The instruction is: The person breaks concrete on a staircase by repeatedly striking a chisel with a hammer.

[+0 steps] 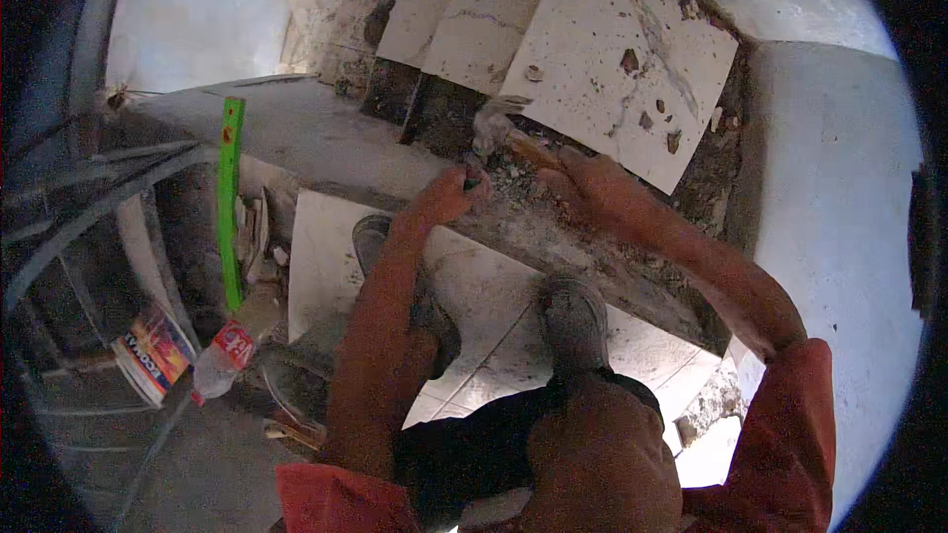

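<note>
My right hand (pixel 566 170) is closed around the wooden handle (pixel 529 149) of a hammer-like tool, whose greyish head (pixel 492 126) is blurred. Just to the left, my left hand (pixel 446 196) grips a small dark tool, perhaps a chisel, mostly hidden by the fingers. Both hands are over the dusty edge of a stair step, beside grey rubble (pixel 518 181). A large white veined tile (pixel 615 59), strewn with broken chips, lies beyond my right hand. Smaller tiles (pixel 485 18) cover the steps to its left.
My shoes (pixel 574 318) stand on lower white tiles (pixel 481 296). At left are a bright green level-like bar (pixel 231 207), a plastic bottle (pixel 224 359), a printed bucket or bag (pixel 154 357) and a metal railing (pixel 89 222). A pale wall (pixel 829 163) rises at right.
</note>
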Demonstrator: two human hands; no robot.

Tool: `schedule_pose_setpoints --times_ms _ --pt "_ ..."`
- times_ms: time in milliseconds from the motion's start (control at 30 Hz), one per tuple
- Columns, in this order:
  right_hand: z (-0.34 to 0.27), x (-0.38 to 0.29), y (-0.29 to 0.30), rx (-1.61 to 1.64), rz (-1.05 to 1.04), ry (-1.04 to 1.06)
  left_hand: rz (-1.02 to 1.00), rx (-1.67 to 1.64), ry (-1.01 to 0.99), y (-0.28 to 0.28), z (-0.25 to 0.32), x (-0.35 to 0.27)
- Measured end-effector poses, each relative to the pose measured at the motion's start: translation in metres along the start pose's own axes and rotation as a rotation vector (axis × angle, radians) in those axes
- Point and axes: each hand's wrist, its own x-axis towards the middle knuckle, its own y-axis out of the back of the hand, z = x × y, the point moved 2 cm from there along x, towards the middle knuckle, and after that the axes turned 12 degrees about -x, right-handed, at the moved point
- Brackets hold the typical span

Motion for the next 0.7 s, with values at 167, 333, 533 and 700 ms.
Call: schedule_pose_setpoints --times_ms 167,333,533,700 --pt "-0.012 -0.004 0.053 0.230 0.407 -0.021 -0.020 -0.122 -0.033 -0.001 0.007 0.003" --pt "-0.023 -0.004 0.082 0.407 0.604 -0.090 0.024 -0.070 0.010 -0.001 0.003 0.007" --pt "-0.001 0.005 0.015 0.142 0.210 -0.212 -0.034 -0.133 -0.095 -0.001 -0.008 0.013" --pt "0.001 0.007 0.012 0.083 -0.004 0.047 0.033 -0.167 -0.136 -0.003 -0.011 0.014"
